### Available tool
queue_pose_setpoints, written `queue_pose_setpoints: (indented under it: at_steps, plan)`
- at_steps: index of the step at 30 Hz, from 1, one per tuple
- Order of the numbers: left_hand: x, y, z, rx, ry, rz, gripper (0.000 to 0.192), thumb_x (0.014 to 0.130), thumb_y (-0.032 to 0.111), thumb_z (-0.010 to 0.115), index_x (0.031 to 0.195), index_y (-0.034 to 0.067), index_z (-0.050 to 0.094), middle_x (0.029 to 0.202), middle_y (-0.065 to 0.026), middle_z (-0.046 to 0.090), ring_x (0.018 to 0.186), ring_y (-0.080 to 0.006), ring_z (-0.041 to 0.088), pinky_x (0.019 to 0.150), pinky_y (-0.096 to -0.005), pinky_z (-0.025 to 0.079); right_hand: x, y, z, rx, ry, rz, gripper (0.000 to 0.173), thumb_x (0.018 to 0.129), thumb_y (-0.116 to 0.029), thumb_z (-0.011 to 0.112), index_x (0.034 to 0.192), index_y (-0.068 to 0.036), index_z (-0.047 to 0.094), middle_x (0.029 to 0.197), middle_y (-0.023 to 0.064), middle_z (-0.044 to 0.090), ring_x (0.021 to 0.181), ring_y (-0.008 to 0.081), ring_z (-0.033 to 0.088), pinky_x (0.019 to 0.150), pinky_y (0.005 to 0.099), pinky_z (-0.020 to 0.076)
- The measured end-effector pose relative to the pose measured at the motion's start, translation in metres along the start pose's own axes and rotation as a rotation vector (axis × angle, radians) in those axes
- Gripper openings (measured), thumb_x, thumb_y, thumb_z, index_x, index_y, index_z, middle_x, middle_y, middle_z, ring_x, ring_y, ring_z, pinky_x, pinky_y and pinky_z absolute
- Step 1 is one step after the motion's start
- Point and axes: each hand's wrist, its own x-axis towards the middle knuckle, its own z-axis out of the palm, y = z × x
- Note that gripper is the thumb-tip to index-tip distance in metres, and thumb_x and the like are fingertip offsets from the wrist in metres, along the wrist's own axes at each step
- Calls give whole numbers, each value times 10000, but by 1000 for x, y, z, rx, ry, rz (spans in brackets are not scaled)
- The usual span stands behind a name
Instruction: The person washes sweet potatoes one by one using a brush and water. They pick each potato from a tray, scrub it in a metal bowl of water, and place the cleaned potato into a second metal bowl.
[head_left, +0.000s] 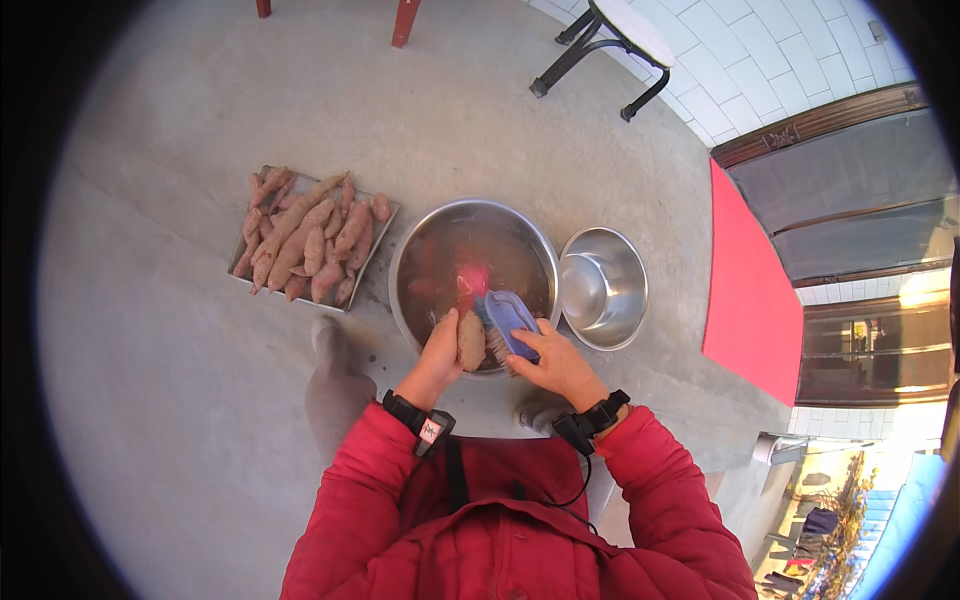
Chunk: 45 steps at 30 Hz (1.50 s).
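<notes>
My left hand (441, 355) holds a sweet potato (471, 342) upright over the near part of a wide steel basin (400, 324) of murky water. My right hand (557, 360) grips a scrubbing brush with a blue-purple back (510, 319), its bristles turned to the sweet potato's right side; whether they touch I cannot tell. Reddish shapes show dimly in the water, which also bears a bright reflection. Left of the basin, a metal tray (322, 303) bears a heap of sweet potatoes (300, 240). A smaller steel pot (607, 289) stands close against the basin's right side.
The vessels stand on a concrete floor (187, 360). A stool with black legs (581, 56) stands at the upper right, near a white tiled wall (739, 60). A red mat (750, 300) lies to the right, beside the doors. Reddish furniture legs (405, 22) show at the top.
</notes>
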Motion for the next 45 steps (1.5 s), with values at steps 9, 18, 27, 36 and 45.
queue_pose_setpoints:
  at_steps: [9,18,27,36,45]
  plan:
    - [11,-4,-8,75,0,11,379,942,358,299,1047,42,479,842,-114,577,681,-259,589,565,-387,509,102,33,25,-309,16,210,328,721,-330,598,928,-77,621,932,208,515,730,389,575,667,428,487]
    - [1,-2,7,-45,58,30,319,941,323,355,1062,48,463,876,-108,572,730,-233,588,609,-377,515,32,1,-7,-171,-136,-8,359,716,-316,625,999,-96,610,938,167,504,718,366,579,628,424,486]
    - [6,1,-2,1,-63,16,287,914,324,445,1021,59,480,818,-85,576,667,-197,586,578,-363,515,110,16,20,-227,-15,78,361,713,-317,617,990,-87,609,947,168,518,796,362,571,696,415,477]
    - [-18,10,6,62,-211,30,397,876,314,491,1167,49,441,951,-46,568,733,-158,586,604,-305,514,16,-9,-13,18,11,-15,385,724,-319,631,1027,-82,602,971,192,520,835,348,557,705,387,462]
    - [-17,9,4,232,-345,21,502,846,236,543,1245,4,346,1060,-76,496,914,-143,508,794,-285,439,85,37,-14,-59,183,260,447,720,-382,616,1030,-60,610,956,212,553,887,371,547,753,404,452]
